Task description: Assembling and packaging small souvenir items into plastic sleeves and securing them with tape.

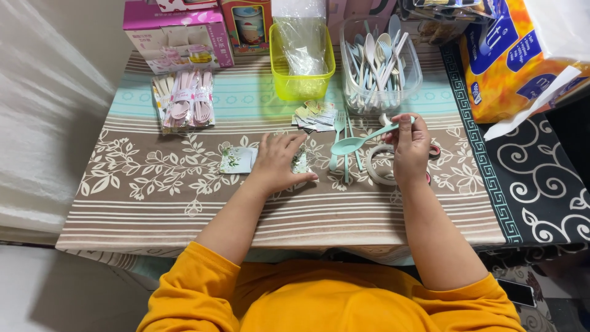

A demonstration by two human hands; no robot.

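My right hand holds a pale teal plastic spoon by its handle, bowl pointing left, just above the table. Under the spoon lie a teal fork and other cutlery. My left hand rests flat, palm down, on a small floral paper card on the patterned tablecloth. A roll of clear tape lies beside my right wrist.
At the back stand a clear tub of plastic spoons and forks, a yellow-green tub holding clear bags, pink boxes, wrapped pink cutlery sets, a small pile of paper labels. A large orange package sits right.
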